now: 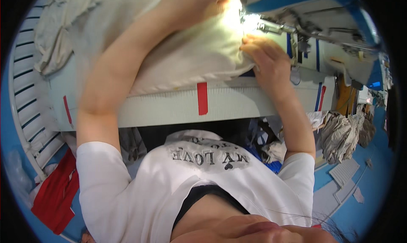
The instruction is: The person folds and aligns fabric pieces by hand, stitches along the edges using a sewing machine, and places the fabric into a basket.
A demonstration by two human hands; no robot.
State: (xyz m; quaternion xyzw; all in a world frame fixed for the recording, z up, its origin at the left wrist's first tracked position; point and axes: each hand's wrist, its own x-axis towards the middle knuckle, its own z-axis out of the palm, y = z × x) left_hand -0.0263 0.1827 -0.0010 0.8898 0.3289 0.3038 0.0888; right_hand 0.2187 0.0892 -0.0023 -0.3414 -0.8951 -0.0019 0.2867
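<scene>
A wide piece of cream fabric [199, 52] lies over the sewing table and runs under a brightly lit sewing machine head [275, 27]. My left hand [203, 2] is at the top edge of the view, beyond the lamp's glare, its fingers bent onto the fabric; part of the hand is cut off. My right hand [271, 60] is just below the needle area, fingertips together on the fabric's right edge. Glare hides the needle and the stitching spot.
Red tape [202, 98] marks the measuring strip along the table's near edge. A white slatted rack [32, 90] stands at the left, with red cloth [57, 192] below it. Bundled beige fabric pieces [341, 137] hang at the right.
</scene>
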